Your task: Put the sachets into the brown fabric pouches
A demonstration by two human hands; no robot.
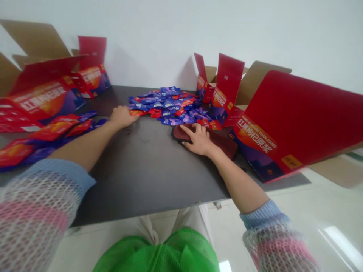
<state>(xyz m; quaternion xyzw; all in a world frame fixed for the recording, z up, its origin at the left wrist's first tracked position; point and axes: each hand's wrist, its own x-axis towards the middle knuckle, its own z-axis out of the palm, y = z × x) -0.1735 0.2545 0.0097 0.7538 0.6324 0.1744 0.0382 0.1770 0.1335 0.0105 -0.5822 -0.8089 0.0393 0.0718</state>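
My left hand [123, 116] is closed at the left edge of a heap of sachets [170, 104], fingers curled and thumb against an orange sachet [138, 112]. Part of its grip is hidden. The heap is a mix of blue-purple and red-orange flat packets on a dark grey table [153, 166]. My right hand [200, 139] lies with fingers apart on a flat reddish-brown piece with a dark edge [222, 141]; its exact kind is unclear. That piece sits just in front of the heap, beside a large red box [269, 139].
More sachets [61, 128] lie at the left, under or beside my left forearm. Open red cartons stand at the left [42, 98], back left [92, 77] and back right [227, 96]. A white wall [147, 41] rises behind the table. The large red box's flap juts out rightward.
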